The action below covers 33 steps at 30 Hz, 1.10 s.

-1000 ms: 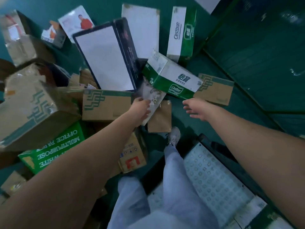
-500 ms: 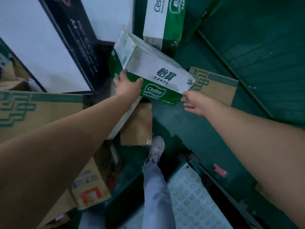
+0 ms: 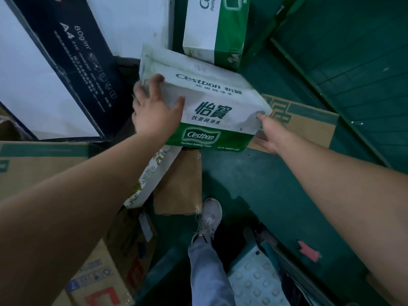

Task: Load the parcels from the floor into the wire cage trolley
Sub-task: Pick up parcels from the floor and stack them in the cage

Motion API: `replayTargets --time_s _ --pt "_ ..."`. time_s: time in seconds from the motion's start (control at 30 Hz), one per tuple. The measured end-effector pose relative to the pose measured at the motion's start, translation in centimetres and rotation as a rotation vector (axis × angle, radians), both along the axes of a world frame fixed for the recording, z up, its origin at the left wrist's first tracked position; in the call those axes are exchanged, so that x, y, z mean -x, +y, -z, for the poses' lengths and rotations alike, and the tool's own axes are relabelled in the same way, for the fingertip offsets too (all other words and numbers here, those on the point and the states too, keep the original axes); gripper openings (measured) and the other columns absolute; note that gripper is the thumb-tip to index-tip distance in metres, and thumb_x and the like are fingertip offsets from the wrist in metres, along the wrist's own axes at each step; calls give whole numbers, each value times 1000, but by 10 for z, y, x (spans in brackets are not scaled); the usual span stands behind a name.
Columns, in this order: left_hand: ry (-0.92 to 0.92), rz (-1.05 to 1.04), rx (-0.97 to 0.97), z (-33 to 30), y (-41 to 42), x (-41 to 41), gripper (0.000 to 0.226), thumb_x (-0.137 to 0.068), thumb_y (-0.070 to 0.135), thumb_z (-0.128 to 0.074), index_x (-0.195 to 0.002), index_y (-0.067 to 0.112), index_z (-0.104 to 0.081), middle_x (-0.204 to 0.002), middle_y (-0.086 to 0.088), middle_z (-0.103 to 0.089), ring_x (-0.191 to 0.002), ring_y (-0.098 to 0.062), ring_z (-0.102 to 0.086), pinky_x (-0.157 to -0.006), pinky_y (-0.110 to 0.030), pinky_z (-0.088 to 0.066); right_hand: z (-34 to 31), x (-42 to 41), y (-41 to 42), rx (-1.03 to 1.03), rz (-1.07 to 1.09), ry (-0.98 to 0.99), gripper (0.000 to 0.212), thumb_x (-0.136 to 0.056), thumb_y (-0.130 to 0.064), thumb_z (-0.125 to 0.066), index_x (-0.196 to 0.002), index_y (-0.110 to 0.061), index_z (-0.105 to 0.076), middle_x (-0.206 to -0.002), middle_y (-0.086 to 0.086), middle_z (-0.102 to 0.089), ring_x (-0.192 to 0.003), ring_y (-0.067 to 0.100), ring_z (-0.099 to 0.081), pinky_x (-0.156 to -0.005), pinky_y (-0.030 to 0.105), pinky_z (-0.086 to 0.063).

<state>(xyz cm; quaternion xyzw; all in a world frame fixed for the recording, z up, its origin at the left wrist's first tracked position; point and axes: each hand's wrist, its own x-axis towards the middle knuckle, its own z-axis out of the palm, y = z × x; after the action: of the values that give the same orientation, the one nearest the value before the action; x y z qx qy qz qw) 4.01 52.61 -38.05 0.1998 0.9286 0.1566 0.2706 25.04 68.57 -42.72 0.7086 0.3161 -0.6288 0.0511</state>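
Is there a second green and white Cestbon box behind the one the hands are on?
Yes, a second Cestbon box stands just behind the Cestbon box that the left hand and right hand touch.

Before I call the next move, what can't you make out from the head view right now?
- Wire cage trolley: not in the head view at all.
- Right hand: its fingers are hidden behind the Cestbon water box, so the grip there is unclear.
- What the box rests on: covered by the box itself.
- Black A4 paper box: small print blurred, top cut off by the frame edge.
- Second Cestbon box: cut off by the top edge.
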Motion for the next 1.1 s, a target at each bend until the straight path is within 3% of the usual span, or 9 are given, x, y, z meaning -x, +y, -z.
replayTargets --time_s 0.07,0.17,0.3,0.43,0.53,0.67,0.93,1.1 --pt "2 -129 -32 4 -13 5 54 -92 61 -55 -137 39 -34 -157 -7 -24 -136 -40 -41 -108 -54 -42 9 0 -5 21 -14 15 24 -104 -37 -55 -124 -25 -56 -106 -4 -65 -96 18 -66 -77 32 -60" --pt "2 -145 -58 2 -31 6 49 -93 64 -52 -129 37 -34 -150 -6 -30 -122 -39 -54 -98 -50 -50 16 1 -14 -23 -26 36 27 -101 -44 -56 -124 -31 -54 -117 -4 -62 -107 22 -62 -94 40 -58" --pt "-66 -287 -99 -6 -40 8 48 -94 63 -52 -126 31 -34 -142 -6 -34 -107 -34 -58 -94 -51 -53 10 6 -25 -128 -12 104 41 -96 -44 -63 -131 -32 -47 -120 -3 -61 -110 22 -62 -92 40 -59" --pt "-139 -463 -124 -18 -59 5 48 -99 58 -51 -129 22 -39 -136 -5 -39 -81 -11 -49 -76 -31 -43 -6 2 -41 -196 16 139 44 -94 -37 -67 -128 -28 -41 -114 -2 -62 -105 22 -66 -88 39 -60" --pt "-177 -476 -119 -38 -87 -2 50 -98 58 -52 -128 20 -40 -136 -4 -40 -87 -19 -48 -65 -27 -35 -33 0 -61 -237 71 156 45 -91 -32 -67 -127 -23 -42 -114 3 -62 -99 24 -67 -86 39 -60" --pt "-209 -499 -123 -67 -122 -13 45 -98 57 -54 -122 22 -39 -135 -7 -41 -93 -24 -49 -81 -34 -38 -74 -5 -99 -283 110 160 39 -94 -35 -64 -121 -22 -39 -109 2 -60 -94 24 -64 -87 42 -58" --pt "-282 -385 -98 -149 -203 -17 52 -96 61 -56 -128 23 -42 -139 -9 -44 -95 -27 -51 -78 -37 -40 -178 -31 -201 -382 152 78 52 -94 -51 -63 -126 -19 -38 -115 3 -60 -95 21 -66 -85 40 -59" --pt "-336 -265 -47 -208 -272 -6 51 -93 65 -55 -127 29 -44 -136 -9 -49 -99 -29 -57 -74 -38 -48 -250 -51 -294 -419 120 -24 52 -93 -57 -62 -122 -19 -40 -116 5 -60 -92 22 -68 -72 36 -60"
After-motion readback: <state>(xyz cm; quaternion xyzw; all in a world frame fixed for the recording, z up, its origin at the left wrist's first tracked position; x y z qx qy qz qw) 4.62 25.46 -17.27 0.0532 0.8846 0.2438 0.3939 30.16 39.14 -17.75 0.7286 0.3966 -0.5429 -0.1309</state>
